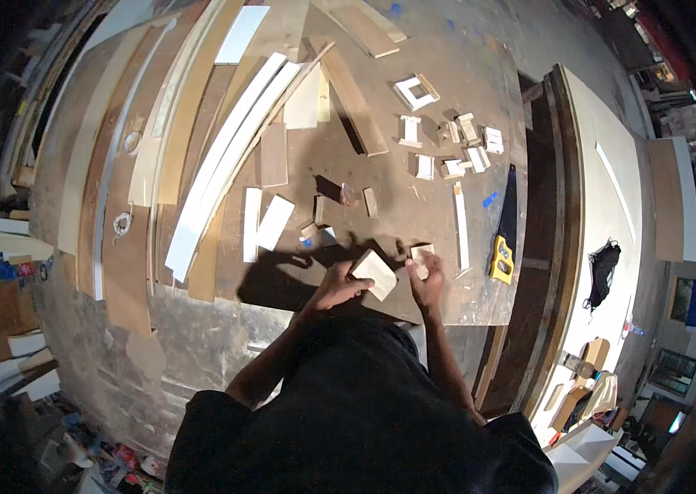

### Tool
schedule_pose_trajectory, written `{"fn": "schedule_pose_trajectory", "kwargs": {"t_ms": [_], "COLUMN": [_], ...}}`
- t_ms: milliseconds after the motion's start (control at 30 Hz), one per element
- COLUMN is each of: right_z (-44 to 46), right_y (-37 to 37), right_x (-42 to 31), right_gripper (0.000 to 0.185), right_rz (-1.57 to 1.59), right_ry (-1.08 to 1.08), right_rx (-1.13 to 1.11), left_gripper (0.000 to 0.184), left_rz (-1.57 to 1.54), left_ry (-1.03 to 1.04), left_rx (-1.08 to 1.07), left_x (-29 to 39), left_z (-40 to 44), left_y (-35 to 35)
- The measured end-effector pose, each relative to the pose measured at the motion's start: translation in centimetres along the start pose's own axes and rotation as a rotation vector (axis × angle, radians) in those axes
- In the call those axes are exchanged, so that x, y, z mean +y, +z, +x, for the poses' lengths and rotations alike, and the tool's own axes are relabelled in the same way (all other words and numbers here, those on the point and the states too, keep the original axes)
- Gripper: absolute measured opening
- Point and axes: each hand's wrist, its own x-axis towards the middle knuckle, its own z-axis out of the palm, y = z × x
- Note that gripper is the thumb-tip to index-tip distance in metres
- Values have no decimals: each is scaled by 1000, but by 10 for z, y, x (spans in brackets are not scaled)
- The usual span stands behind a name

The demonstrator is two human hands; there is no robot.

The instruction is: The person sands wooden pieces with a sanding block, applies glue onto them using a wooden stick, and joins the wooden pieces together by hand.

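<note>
Close to my body, at the table's near edge, my left hand (338, 286) grips a pale, flat wooden block (375, 274), with the thumb lying across its face. A short gap to the right, my right hand (425, 278) is closed around a smaller wooden piece (421, 253), whose top shows above the fingers. The two pieces are apart. Beyond my hands, small wood offcuts (370, 202) lie on the brown tabletop (414, 222). Several little wooden assemblies (452, 169) are grouped at the far right of the table.
A handsaw with a yellow handle (502, 259) lies along the table's right edge. Long boards and white strips (228, 165) cover the left side. A narrow wood strip (460, 226) rests near the saw. Farther right stands a pale panel (611, 189) with a black cord bundle (603, 274).
</note>
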Motion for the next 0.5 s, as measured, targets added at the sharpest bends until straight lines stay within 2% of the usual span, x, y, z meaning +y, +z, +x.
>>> {"fn": "schedule_pose_trajectory", "kwargs": {"t_ms": [33,67,167,233,267,300,333,367,433,467,500], "right_z": [3,7,26,36,47,61,78,93,117,128,136], "right_y": [0,-4,-16,0,5,9,14,0,26,20,26], "right_x": [-6,-13,-37,-20,-14,-8,14,-5,41,34,42], "right_gripper": [46,46,29,27,28,29,28,28,30,27,26], "right_rz": [639,639,707,792,752,708,587,276,257,427,474], "right_ry": [90,94,213,191,231,273,199,168,187,317,175], "right_rx": [-272,-274,-910,-729,-602,-471,-412,-348,-358,-474,-473], "left_gripper": [39,40,44,48,42,31,27,27,26,26,26], "left_rz": [-1,-12,-28,482,405,218,49,-22,-50,-45,-41], "left_ry": [-2,-24,-53,162,295,336,297,358,523,558,559], "left_rx": [3,-15,-65,51,241,411,525,652,906,994,1052], "left_x": [4,19,22,31,72,147,197,220,232,228,223], "left_z": [0,-3,8,8,-8,-29,-55,-71,-102,-113,-119], "left_y": [-2,-3,-8,-21,-38,-58,-78,-94,-118,-125,-129]}}
